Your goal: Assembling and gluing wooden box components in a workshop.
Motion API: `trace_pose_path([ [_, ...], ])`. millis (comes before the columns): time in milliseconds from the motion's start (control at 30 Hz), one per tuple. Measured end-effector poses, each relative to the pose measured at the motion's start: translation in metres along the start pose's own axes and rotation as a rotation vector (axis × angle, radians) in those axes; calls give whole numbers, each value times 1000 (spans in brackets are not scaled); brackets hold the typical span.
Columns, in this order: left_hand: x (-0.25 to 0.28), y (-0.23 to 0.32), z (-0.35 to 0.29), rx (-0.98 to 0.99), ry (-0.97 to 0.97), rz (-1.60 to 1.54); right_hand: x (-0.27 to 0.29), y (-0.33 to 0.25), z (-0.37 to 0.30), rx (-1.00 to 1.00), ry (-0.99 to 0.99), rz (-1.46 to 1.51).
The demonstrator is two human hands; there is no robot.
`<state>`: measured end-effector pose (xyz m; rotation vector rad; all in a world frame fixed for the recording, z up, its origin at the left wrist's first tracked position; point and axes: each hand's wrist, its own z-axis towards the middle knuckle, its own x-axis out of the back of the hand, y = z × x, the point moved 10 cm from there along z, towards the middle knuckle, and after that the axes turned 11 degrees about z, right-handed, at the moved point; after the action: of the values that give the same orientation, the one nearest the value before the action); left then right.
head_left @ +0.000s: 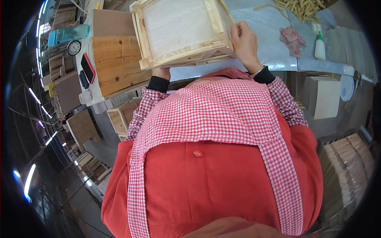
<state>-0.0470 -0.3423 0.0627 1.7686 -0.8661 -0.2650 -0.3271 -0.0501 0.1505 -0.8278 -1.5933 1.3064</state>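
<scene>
A pale wooden box frame (178, 61) with a white sheet-like panel (178, 25) inside its upper face is tilted in front of me at the bench. My right hand (246, 45) is closed at its right side, fingers and thumb pinched on a thin tan strip (227, 12) that runs along that side. Below the near left corner of the box is my left hand (161, 73), mostly covered by the wood. Its fingers are hidden, so its grip cannot be made out.
Tan strips (303, 10) lie heaped at the far right, near a pink crumpled cloth (291, 39) and a white bottle with green tip (320, 47). Left are a wooden board (117, 61), a red-edged phone (88, 68) and a round clock (74, 47). Panels (325, 97) stand below right.
</scene>
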Motion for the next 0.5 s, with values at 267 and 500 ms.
trace_pose_path([
  [267, 7, 33, 34, -220, 116, 157, 25, 8, -7, 53, 152, -29],
  [500, -39, -9, 118, 361, -374, -435, 12, -13, 27, 200, 62, 80],
])
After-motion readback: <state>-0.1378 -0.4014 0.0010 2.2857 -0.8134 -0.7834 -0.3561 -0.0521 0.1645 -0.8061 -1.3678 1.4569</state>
